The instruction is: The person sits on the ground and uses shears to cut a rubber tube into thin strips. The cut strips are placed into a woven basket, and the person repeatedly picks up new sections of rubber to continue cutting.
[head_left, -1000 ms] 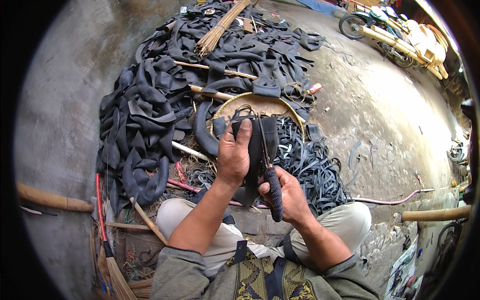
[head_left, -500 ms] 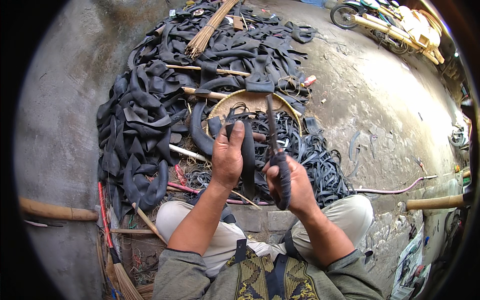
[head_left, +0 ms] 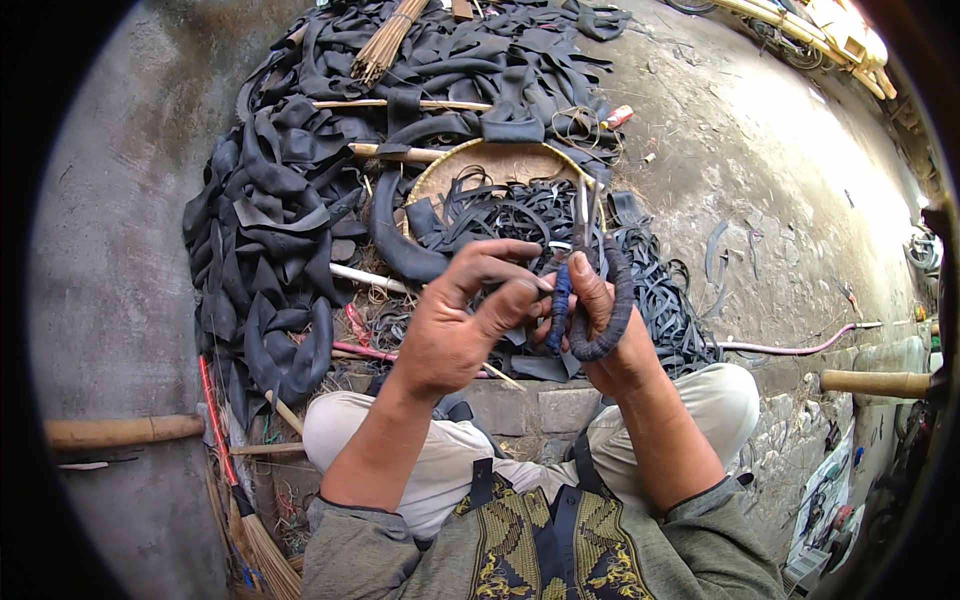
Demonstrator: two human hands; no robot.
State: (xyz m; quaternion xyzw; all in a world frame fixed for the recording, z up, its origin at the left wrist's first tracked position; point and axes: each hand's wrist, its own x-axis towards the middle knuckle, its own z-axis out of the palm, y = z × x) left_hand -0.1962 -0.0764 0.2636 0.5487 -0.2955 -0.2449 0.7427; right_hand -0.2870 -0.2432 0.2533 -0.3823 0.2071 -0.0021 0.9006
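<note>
My right hand (head_left: 620, 335) is closed on a pair of scissors (head_left: 592, 295), blades pointing away from me. One looped handle is wrapped in black, the other in blue. My left hand (head_left: 455, 320) is just left of the blue handle, fingers loosely bent and apart, fingertips reaching close to it. Nothing shows in the left hand; whether its fingertips touch the handle I cannot tell. Beyond both hands, a round woven tray (head_left: 440, 180) holds thin black rubber strips (head_left: 515, 215). A dark flat rubber piece (head_left: 545, 367) lies low in front of me.
Large black rubber pieces (head_left: 270, 220) are heaped along the left and far side, with a bundle of thin sticks (head_left: 390, 45) on top. More cut strips (head_left: 655, 310) spill right of the tray. A pink pole (head_left: 800, 347) lies at right; a bamboo pole (head_left: 125, 432) is at left.
The wide black rubber piece has left my left hand, which has moved right to the scissors. The scissors have turned in my right hand, now showing both handles and slightly parted blades.
</note>
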